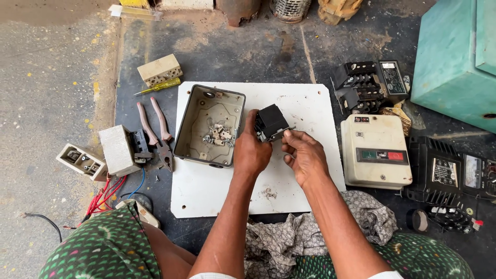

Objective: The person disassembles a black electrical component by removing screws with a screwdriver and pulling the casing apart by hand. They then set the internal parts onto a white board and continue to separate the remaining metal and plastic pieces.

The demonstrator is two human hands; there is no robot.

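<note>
My left hand (251, 150) grips a small black electrical block (270, 122) just above a white board (305, 103) on the floor. My right hand (305, 155) pinches the block's lower right corner with thumb and forefinger. Just left of my hands, an open grey metal box (187, 129) lies on the board, with several small screws and metal bits (219, 135) loose inside it.
Pliers (157, 135), a yellow screwdriver (157, 87) and cream switch parts with red and blue wires (111, 188) lie left. A cream starter cover (374, 150), black contactor parts (359, 88) and a teal cabinet (454, 62) sit right. A rag (289, 235) lies by my knees.
</note>
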